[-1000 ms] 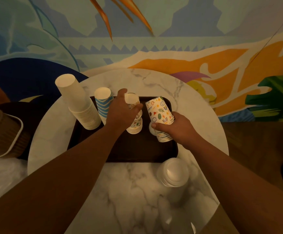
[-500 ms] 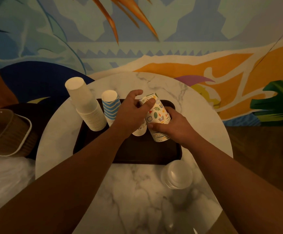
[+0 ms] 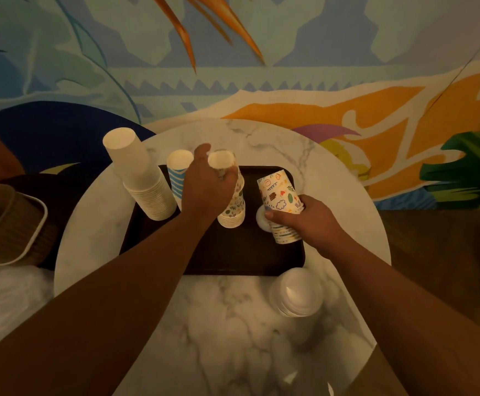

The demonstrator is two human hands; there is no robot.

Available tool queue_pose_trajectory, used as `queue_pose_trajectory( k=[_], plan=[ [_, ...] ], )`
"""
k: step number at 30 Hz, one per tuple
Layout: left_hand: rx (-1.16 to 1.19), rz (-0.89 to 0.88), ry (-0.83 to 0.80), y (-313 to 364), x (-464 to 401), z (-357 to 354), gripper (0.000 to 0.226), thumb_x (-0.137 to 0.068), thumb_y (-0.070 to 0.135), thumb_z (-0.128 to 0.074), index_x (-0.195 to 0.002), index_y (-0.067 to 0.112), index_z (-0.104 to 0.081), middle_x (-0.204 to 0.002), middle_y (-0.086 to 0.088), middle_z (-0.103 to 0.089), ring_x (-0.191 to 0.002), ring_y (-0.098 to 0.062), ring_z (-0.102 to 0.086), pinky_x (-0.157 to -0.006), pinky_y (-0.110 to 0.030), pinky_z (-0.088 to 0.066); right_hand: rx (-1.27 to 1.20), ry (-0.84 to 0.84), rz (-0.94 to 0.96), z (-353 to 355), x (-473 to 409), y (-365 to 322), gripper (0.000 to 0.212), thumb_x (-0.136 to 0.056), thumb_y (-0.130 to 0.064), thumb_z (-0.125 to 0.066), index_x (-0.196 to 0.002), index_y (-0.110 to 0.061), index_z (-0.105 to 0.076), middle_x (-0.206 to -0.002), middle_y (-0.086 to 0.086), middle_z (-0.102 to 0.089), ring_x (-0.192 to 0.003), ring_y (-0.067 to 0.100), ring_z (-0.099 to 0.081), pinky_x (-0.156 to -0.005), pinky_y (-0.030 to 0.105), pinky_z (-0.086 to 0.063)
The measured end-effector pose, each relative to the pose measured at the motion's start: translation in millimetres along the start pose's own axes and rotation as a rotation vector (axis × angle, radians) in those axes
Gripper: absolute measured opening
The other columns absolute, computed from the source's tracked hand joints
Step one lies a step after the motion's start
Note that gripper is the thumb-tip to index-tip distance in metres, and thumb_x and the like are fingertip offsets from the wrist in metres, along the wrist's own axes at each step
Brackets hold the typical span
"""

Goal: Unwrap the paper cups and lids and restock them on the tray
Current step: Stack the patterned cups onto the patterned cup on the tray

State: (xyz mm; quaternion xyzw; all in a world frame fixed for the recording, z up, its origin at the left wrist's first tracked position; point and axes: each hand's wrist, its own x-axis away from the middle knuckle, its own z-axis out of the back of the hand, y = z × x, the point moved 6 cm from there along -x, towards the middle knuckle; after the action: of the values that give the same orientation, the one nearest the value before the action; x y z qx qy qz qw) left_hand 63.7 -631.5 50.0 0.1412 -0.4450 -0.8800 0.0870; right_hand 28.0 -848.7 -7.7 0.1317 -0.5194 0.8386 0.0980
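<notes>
Patterned cup stack sits inside right grip.

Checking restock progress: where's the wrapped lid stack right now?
Head view: the lid stack stands on the marble table, off the tray, just past its near right corner, below the right hand.

The table top looks like polished white marble with grey veins, smooth and faintly glossy. On it the tray is dark and smooth, with a dull sheen, plastic or lacquered wood, hard to tell which. At ten o'clock on the tray the plain cup stack is matt white paper; the striped cups and the patterned cups are printed paper, also matt. At five o'clock the lids look like translucent glossy plastic. The wall behind carries flat matt paint.
</notes>
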Motion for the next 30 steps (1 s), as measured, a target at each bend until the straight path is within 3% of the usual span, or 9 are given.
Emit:
queue_pose_trajectory(
  k=[5, 8, 10, 12, 14, 18, 22, 27, 30],
  plan=[
    [-0.058, 0.081, -0.167, -18, 6, -20, 0.069, -0.088, 0.033, -0.066, -0.145, 0.017, -0.030, -0.141, -0.007, -0.048, -0.128, -0.024, -0.048, -0.097, -0.032, -0.043, -0.137, -0.076, -0.041, 2, 2, 6, 0.070, -0.057, -0.052, -0.086, -0.114, -0.019, -0.062, -0.104, 0.000, -0.071, -0.094, 0.017, -0.069, -0.089, 0.043, -0.056],
    [-0.063, -0.031, -0.093, 5, 12, -12, 0.062, -0.090, 0.043, -0.061, -0.143, 0.019, -0.037, -0.146, -0.003, -0.043, -0.132, -0.020, -0.043, -0.106, -0.035, -0.040, -0.239, -0.175, -0.041, -3, 2, -1, 0.072, -0.055, -0.047, -0.089, -0.114, -0.016, -0.064, -0.103, 0.002, -0.074, -0.094, 0.020, -0.071, -0.092, 0.047, -0.055],
    [0.112, -0.004, -0.174, 16, 14, -13, 0.056, -0.091, 0.047, -0.058, -0.138, 0.021, -0.043, -0.141, -0.002, -0.049, -0.124, -0.018, -0.051, -0.101, -0.038, -0.046, -0.248, -0.240, -0.010, -9, 3, -12, 0.069, -0.059, -0.045, -0.087, -0.116, -0.015, -0.063, -0.104, 0.003, -0.074, -0.094, 0.020, -0.071, -0.092, 0.044, -0.055],
    [0.337, 0.153, -0.342, 18, 20, -20, 0.055, -0.088, 0.049, -0.060, -0.135, 0.024, -0.046, -0.133, -0.004, -0.056, -0.113, -0.017, -0.060, -0.094, -0.041, -0.053, -0.231, -0.290, 0.040, -15, 6, -26, 0.068, -0.063, -0.044, -0.087, -0.118, -0.015, -0.061, -0.105, 0.002, -0.073, -0.095, 0.019, -0.071, -0.089, 0.039, -0.055],
    [0.410, 0.233, -0.404, 17, 22, -19, 0.051, -0.088, 0.044, -0.063, -0.133, 0.025, -0.047, -0.125, -0.006, -0.060, -0.103, -0.017, -0.064, -0.087, -0.042, -0.057, -0.205, -0.318, 0.084, -20, 8, -39, 0.068, -0.060, -0.043, -0.083, -0.118, -0.017, -0.059, -0.106, 0.001, -0.073, -0.095, 0.017, -0.071, -0.088, 0.038, -0.055],
    [0.445, 0.255, -0.369, 14, 21, -13, 0.046, -0.090, 0.037, -0.063, -0.131, 0.026, -0.046, -0.122, -0.007, -0.059, -0.102, -0.019, -0.064, -0.088, -0.044, -0.057, -0.145, -0.330, 0.129, -25, 10, -49, 0.064, -0.057, -0.042, -0.081, -0.114, -0.021, -0.059, -0.105, -0.001, -0.072, -0.094, 0.015, -0.070, -0.088, 0.036, -0.056],
    [0.456, 0.261, -0.318, 15, 16, -9, 0.046, -0.090, 0.041, -0.062, -0.129, 0.024, -0.046, -0.123, -0.009, -0.058, -0.104, -0.022, -0.063, -0.087, -0.045, -0.056, -0.115, -0.285, 0.126, -22, 6, -44, 0.080, -0.051, -0.047, -0.091, -0.118, -0.018, -0.059, -0.107, -0.001, -0.072, -0.096, 0.016, -0.070, -0.089, 0.040, -0.056],
    [0.292, 0.067, -0.012, 27, -10, 17, 0.052, -0.091, 0.040, -0.061, -0.135, 0.020, -0.042, -0.123, 0.002, -0.058, -0.104, -0.006, -0.058, -0.080, -0.018, -0.053, -0.055, -0.177, 0.051, -7, 0, -21, 0.087, -0.042, -0.059, -0.084, -0.116, -0.020, -0.058, -0.105, 0.000, -0.070, -0.095, 0.017, -0.068, -0.087, 0.042, -0.057],
    [0.196, 0.048, -0.014, 20, -15, 9, 0.062, -0.088, 0.037, -0.066, -0.140, 0.023, -0.036, -0.119, 0.003, -0.056, -0.102, -0.008, -0.055, -0.087, -0.024, -0.049, -0.072, -0.125, -0.005, 2, -2, -10, 0.074, -0.055, -0.051, -0.089, -0.113, -0.018, -0.058, -0.104, 0.002, -0.069, -0.093, 0.018, -0.067, -0.084, 0.039, -0.057]
  ],
)
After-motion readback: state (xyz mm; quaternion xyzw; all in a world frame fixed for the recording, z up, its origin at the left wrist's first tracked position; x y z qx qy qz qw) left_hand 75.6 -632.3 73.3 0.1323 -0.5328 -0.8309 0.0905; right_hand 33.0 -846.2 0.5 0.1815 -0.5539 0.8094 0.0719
